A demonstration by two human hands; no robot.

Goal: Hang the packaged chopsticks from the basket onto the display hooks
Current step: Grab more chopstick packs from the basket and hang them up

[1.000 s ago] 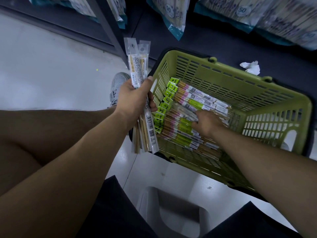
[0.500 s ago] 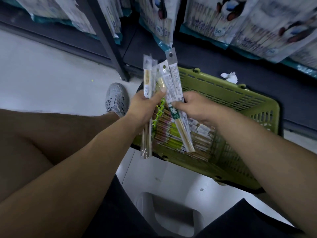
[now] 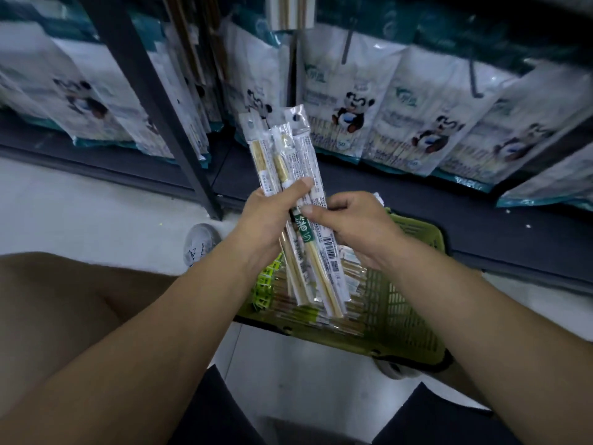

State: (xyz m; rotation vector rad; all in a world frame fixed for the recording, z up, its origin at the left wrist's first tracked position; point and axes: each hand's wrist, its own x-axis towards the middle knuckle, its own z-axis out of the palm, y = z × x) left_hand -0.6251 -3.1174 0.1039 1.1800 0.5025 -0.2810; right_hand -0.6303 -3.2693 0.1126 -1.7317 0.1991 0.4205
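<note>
Pale floor (image 3: pixel 80 213) spreads left (panda bags (image 3: pixel 349 123) crowd the far shelf (image 3: pixel 433 220)); left hand (image 3: pixel 266 216) and right hand (image 3: pixel 349 223) grip chopstick packets (image 3: pixel 288 149) above the basket (image 3: pixel 407 316).

Panda-print bags (image 3: pixel 348 101), grey shoe (image 3: pixel 199 245)

Left grip (image 3: pixel 268 221) wraps a fanned bundle of clear-plastic bamboo chopstick packs (image 3: pixel 282 146), roughly upright with the hang tabs up. Right grip (image 3: pixel 356 226) pinches the frontmost green-labelled pack (image 3: pixel 305 234) of that bundle. Below both is an olive-green slatted plastic basket (image 3: pixel 414 319) on the pale floor (image 3: pixel 80 203), with spare chopstick packs (image 3: pixel 353 284) inside. Behind, white panda-print bags (image 3: pixel 349 120) hang in a row. A grey sneaker (image 3: pixel 200 244) sits left of the basket.
</note>
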